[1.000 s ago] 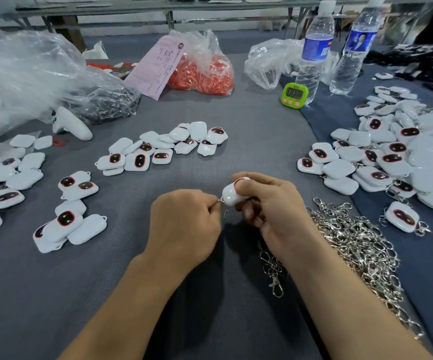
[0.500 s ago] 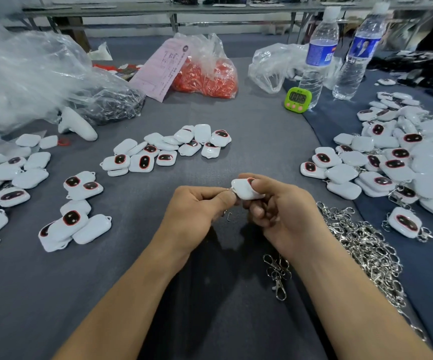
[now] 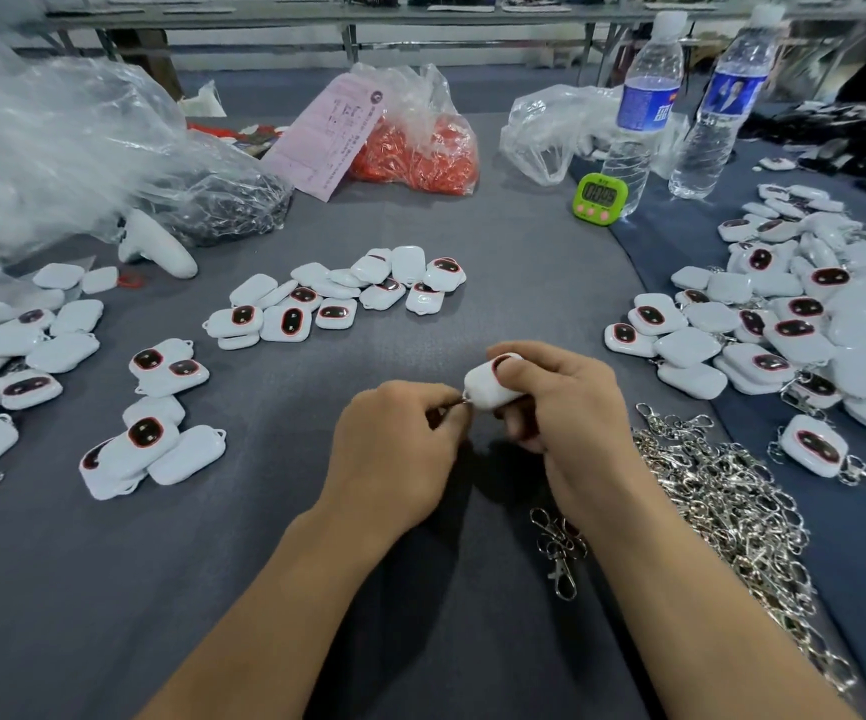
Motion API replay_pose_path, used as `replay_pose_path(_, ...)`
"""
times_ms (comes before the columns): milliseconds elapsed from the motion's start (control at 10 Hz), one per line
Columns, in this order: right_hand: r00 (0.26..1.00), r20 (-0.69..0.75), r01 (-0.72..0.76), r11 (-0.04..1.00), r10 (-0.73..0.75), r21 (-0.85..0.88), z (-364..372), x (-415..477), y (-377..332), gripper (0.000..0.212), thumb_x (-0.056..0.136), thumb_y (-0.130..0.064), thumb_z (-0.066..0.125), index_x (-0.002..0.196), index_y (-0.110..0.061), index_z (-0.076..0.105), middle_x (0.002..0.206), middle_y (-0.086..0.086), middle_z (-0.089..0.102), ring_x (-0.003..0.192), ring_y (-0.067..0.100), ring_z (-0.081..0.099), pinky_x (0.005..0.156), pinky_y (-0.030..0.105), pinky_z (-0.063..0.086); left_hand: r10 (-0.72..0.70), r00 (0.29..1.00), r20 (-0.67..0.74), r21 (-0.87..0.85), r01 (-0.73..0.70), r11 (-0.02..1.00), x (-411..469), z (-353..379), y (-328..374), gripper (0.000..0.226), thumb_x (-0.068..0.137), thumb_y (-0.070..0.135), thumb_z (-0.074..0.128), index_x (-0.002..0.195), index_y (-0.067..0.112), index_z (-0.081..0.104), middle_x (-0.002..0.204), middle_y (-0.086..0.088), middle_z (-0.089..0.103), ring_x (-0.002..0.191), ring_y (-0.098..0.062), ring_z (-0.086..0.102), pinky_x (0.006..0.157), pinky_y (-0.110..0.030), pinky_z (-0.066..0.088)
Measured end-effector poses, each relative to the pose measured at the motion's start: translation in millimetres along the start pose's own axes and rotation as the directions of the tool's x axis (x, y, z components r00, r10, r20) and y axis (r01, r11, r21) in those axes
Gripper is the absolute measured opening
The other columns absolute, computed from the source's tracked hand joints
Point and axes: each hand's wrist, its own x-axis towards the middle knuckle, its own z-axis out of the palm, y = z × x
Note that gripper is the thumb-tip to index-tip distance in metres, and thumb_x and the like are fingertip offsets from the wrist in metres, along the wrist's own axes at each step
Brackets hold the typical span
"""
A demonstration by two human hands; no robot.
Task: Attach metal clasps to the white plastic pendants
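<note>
The right hand (image 3: 566, 407) grips one white pendant (image 3: 490, 381), the thumb on top and the other fingers curled under it, over the middle of the grey table (image 3: 420, 631). The left hand (image 3: 394, 449) has its fingertips closed in a pinch on a small metal piece (image 3: 464, 401) at the pendant's left corner; what kind of piece it is I cannot tell. Just beside the right forearm lies a loose clasp (image 3: 561, 558), and further right a big pile of clasps (image 3: 722, 491). More pendants lie around: a row of pendants (image 3: 337, 298) behind the hands, a left group (image 3: 155, 407), and a large heap (image 3: 784, 324) at the right. At the far side stand a green timer (image 3: 600, 197) and two water bottles (image 3: 644, 106) near a bag of red items (image 3: 415, 142).
</note>
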Motion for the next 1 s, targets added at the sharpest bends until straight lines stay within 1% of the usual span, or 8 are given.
replay_pose_path(200,0.969,0.113,-0.243,0.922,0.219,0.301,-6.9,2.0,-3.9,0.021,0.095,-0.005,0.054,0.096,-0.003,0.075,0.058,0.011,0.063,0.038,0.012,0.041,0.037,0.021,0.024,-0.164,0.97,0.181,-0.517,0.236,0.823,8.0,-0.1,2.1,0.017,0.089,0.027,0.072,0.074,0.031,0.08,0.047,0.01,0.042,0.049,-0.006,0.035,0.05,-0.017,0.033)
replay_pose_path(300,0.988,0.075,-0.15,0.963,0.136,0.226,-3.7,-1.4,-4.6,0.017,0.092,-0.003,0.059,0.092,-0.006,0.075,0.058,0.008,0.063,0.038,0.012,0.04,0.037,0.022,0.024,-0.094,0.989,0.11,-0.263,0.12,0.957,5.2,-1.5,1.1,0.023,0.087,0.028,0.071,0.068,0.015,0.073,0.044,0.008,0.043,0.045,-0.006,0.037,0.048,-0.022,0.034)
replay_pose_path(400,0.978,0.07,0.209,0.956,-0.199,-0.207,-0.5,-10.7,-1.3,0.014,0.085,-0.008,0.07,0.088,-0.02,0.077,0.059,-0.001,0.067,0.044,0.009,0.047,0.047,0.024,0.04,0.08,0.993,0.086,0.256,-0.099,0.962,-0.3,-2.2,0.8,0.03,0.087,0.04,0.06,0.065,0.02,0.068,0.053,0.0,0.058,0.054,-0.019,0.053,0.053,-0.031,0.034)
replay_pose_path(500,0.896,0.169,0.44,0.765,-0.411,-0.471,4.7,-18.8,2.8,0.014,0.08,-0.02,0.077,0.088,-0.032,0.076,0.059,-0.008,0.065,0.049,0.004,0.055,0.051,0.01,0.04,0.195,0.981,-0.011,0.415,-0.173,0.893,-4.9,-3.5,2.2,0.021,0.077,0.029,0.076,0.059,0.023,0.066,0.049,0.003,0.057,0.043,-0.02,0.045,0.045,-0.023,0.02)
replay_pose_path(600,0.942,0.113,0.332,0.82,-0.317,-0.466,1.8,-11.7,2.6,0.013,0.084,-0.017,0.073,0.087,-0.03,0.075,0.057,-0.007,0.066,0.048,0.006,0.056,0.051,0.015,0.042,0.14,0.986,-0.09,0.388,-0.094,0.917,-4.9,0.8,0.1,0.014,0.083,0.035,0.071,0.071,0.027,0.071,0.058,0.006,0.063,0.052,-0.018,0.053,0.045,-0.025,0.028)
replay_pose_path(800,0.997,0.028,-0.072,0.995,0.07,0.071,-25.5,11.6,-10.8,0.022,0.091,0.004,0.054,0.099,-0.004,0.073,0.068,0.016,0.071,0.041,0.014,0.052,0.037,0.02,0.033,-0.108,0.96,-0.258,0.088,0.134,0.987,3.4,3.4,-2.1,0.009,0.079,0.047,0.076,0.076,0.04,0.073,0.054,0.025,0.056,0.057,0.007,0.052,0.053,-0.014,0.029)
replay_pose_path(900,0.994,-0.016,-0.065,0.713,0.106,0.698,-42.5,15.4,-20.0,0.014,0.095,0.0,0.057,0.104,-0.002,0.067,0.085,0.013,0.074,0.061,0.015,0.066,0.05,0.018,0.048,-0.115,0.969,-0.217,0.122,0.144,0.982,2.8,5.4,-5.3,0.013,0.082,0.05,0.073,0.074,0.039,0.073,0.056,0.025,0.058,0.058,0.01,0.052,0.053,-0.013,0.028)
replay_pose_path(1000,0.996,-0.007,-0.036,0.468,0.09,0.883,-56.5,15.1,-24.8,0.034,0.085,-0.021,0.072,0.114,-0.004,0.067,0.104,0.009,0.075,0.096,0.018,0.076,0.071,0.023,0.059,-0.121,0.98,-0.157,0.183,0.149,0.972,3.4,5.2,-4.0,0.015,0.084,0.052,0.069,0.076,0.04,0.073,0.058,0.024,0.057,0.057,0.006,0.05,0.052,-0.015,0.026)
